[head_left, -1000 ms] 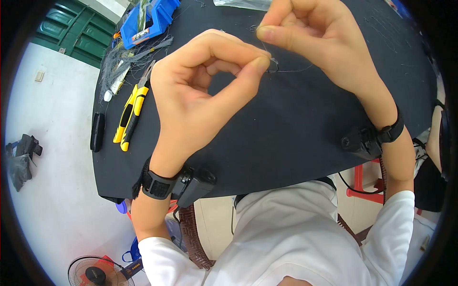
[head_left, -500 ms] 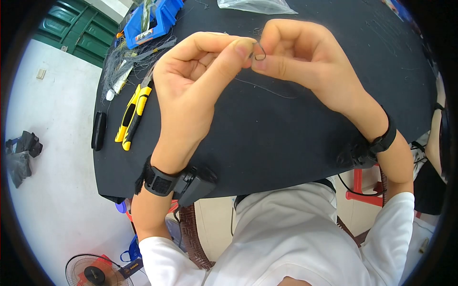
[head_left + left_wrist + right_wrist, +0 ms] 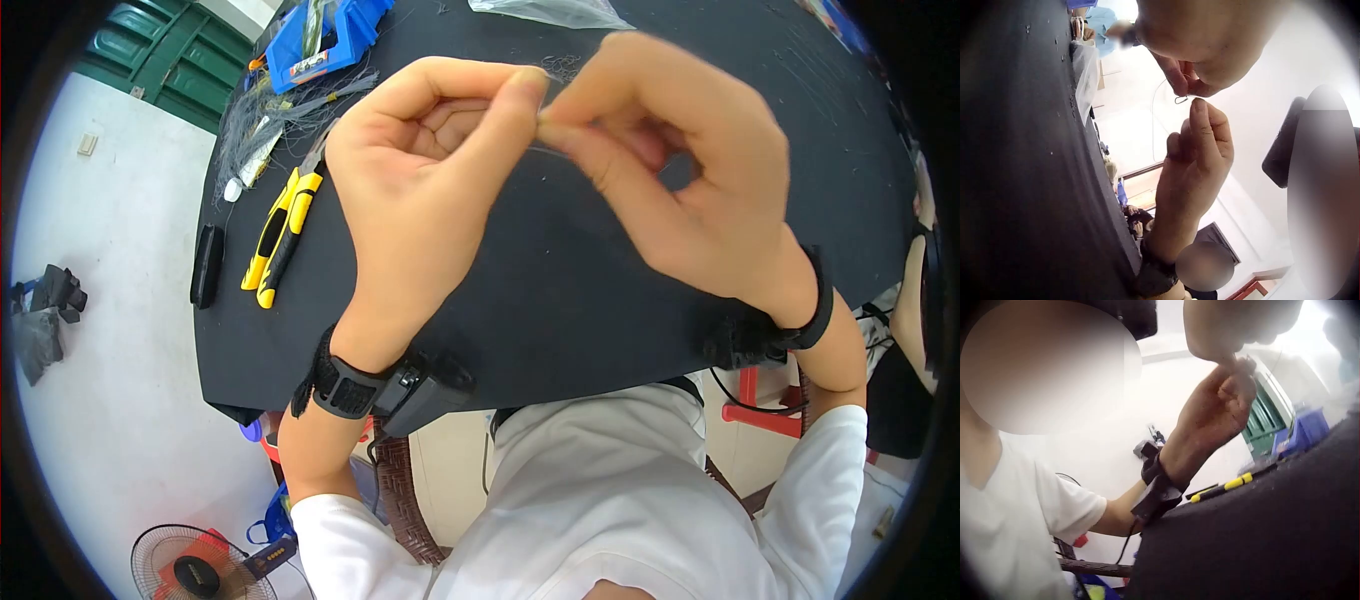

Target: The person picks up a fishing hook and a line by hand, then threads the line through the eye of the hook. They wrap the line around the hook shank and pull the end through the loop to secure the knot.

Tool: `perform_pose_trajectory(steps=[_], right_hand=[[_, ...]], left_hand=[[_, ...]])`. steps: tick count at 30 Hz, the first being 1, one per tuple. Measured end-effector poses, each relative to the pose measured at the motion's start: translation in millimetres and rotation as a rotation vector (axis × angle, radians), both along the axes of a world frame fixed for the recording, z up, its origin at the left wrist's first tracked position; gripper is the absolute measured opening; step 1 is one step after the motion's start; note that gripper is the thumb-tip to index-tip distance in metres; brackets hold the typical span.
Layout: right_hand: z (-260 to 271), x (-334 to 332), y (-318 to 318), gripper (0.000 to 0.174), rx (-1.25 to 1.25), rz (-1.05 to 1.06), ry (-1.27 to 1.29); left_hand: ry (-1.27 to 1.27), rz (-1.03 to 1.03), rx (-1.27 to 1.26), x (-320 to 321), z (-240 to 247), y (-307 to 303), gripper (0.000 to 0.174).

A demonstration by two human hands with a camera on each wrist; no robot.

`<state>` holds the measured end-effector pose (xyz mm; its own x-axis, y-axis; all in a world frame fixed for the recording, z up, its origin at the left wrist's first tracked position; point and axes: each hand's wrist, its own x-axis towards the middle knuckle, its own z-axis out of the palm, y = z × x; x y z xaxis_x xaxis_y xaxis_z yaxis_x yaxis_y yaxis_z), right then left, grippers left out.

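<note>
Both hands are raised close together over the black table, fingertips almost meeting. My left hand [image 3: 425, 180] pinches a small fishing hook between thumb and forefinger. In the head view the fingers hide most of it, but in the left wrist view the hook's bent wire [image 3: 1180, 100] shows beside the fingertips. Thumb and forefinger of my right hand [image 3: 700, 180] pinch thin fishing line right beside the hook. A loose bow of that line [image 3: 1154, 119] hangs from the fingers in the left wrist view.
Yellow-and-black pliers [image 3: 285, 230] lie left of my left hand, near a black case [image 3: 206, 266]. Behind them are tangled line bundles [image 3: 245, 135] and a blue bin [image 3: 335, 48]. A clear plastic bag [image 3: 550, 10] lies at the back. Another person's arm [image 3: 908, 300] is at the right edge.
My right hand came down to the left fingertips, then turned at the wrist and drew slightly right. The hook's bend, visible half a second ago, is now mostly covered in the head view.
</note>
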<state>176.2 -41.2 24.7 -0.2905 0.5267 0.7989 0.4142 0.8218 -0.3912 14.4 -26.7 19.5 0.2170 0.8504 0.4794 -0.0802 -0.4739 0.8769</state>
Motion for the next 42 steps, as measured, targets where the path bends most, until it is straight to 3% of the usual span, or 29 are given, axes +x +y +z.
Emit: perform_pose_trajectory(steps=[3,6,9,15,22,26,35,38,42], right_hand=[[18,4,-6,0.007,0.059,-0.118,-0.147],[24,9,2,0.010,0.115,0.020,0.016],[19,18,20,0.009,0.154,0.049,-0.025],[18,21,20,0.005,-0.453,0.221,0.220],[12,25,21,0.006,-0.705,0.290,0.264],[-3,20,24,0.005,-0.476,0.221,0.158],[-6,7,12,0.005,-0.464,0.231,0.149],[-6,2,8,0.006,-0.439,0.210,0.171],[-7,0,3,0.007,-0.175,0.061,0.003]], left_hand=[[0.041,-0.030,0.054,1,0,0,0.010],[0.090,-0.070,0.103,2,0,0,0.008],[0.144,-0.106,0.155,2,3,-1,0.008],[0.080,-0.178,0.198,-1,1,3,0.008],[0.027,-0.138,0.082,-6,0,5,0.011],[-0.081,-0.161,0.065,-7,-3,8,0.012],[-0.134,-0.113,0.019,-6,-4,8,0.014],[-0.275,-0.113,-0.026,0,-3,7,0.010],[-0.239,-0.110,-0.019,-2,-7,10,0.009]])
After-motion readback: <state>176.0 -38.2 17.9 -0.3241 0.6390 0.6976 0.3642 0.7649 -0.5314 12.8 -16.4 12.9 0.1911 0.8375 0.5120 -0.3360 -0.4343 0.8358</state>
